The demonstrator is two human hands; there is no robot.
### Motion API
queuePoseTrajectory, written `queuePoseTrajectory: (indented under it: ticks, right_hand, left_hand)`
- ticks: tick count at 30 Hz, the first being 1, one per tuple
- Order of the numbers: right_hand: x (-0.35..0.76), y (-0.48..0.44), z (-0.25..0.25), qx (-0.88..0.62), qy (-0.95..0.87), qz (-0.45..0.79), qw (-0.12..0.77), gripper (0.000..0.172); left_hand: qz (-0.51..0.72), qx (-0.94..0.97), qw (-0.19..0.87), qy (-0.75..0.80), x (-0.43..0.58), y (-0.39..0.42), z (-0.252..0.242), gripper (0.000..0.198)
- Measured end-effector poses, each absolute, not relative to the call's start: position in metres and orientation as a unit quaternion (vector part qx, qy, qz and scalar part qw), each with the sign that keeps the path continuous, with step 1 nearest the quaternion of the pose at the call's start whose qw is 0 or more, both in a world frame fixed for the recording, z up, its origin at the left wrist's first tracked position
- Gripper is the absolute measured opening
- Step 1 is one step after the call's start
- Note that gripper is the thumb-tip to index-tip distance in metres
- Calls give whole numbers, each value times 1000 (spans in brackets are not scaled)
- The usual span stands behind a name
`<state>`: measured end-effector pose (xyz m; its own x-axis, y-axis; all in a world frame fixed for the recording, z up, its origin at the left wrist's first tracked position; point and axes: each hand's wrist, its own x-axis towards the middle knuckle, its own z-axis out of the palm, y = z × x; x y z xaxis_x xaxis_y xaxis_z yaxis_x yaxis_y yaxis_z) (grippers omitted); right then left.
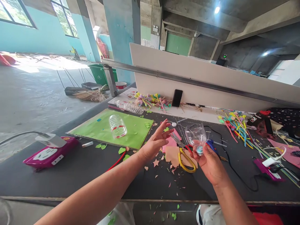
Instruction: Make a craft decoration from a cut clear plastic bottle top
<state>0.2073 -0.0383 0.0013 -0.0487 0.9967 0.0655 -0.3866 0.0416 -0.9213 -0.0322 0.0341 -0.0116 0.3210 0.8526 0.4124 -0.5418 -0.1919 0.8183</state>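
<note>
In my right hand (207, 159) is the clear cut-off top of a plastic bottle (195, 134), its neck held between the fingers and its wide part tilted up. My left hand (157, 142) hovers to the left of it, fingers spread, holding nothing. Scissors with yellow handles (187, 162) lie below and between the hands, over orange and pink foam sheets (172, 153). A clear cut bottle body (117, 126) with red marks lies on the green sheets (138, 131) to the left.
Magenta power strips (51, 153) sit at the left and right. A glue gun (212, 147) with a black cord is beyond my right hand. Colourful stem bundles (236, 123), a phone (177, 98) and a ridged bottle (130, 107) stand or lie farther back. Foam scraps litter the table.
</note>
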Motion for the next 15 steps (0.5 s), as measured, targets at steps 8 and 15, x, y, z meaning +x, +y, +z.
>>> queuePoseTrajectory:
  ticks: [8,15]
  right_hand:
    - [216,-31,-13,-542,-432,431,578,57]
    - [216,-28,-9,-487,-364,443,659,53]
  left_hand:
    - [614,508,578,175,-37,31,1,74]
    - [602,399,674,156,-37,31,10,47]
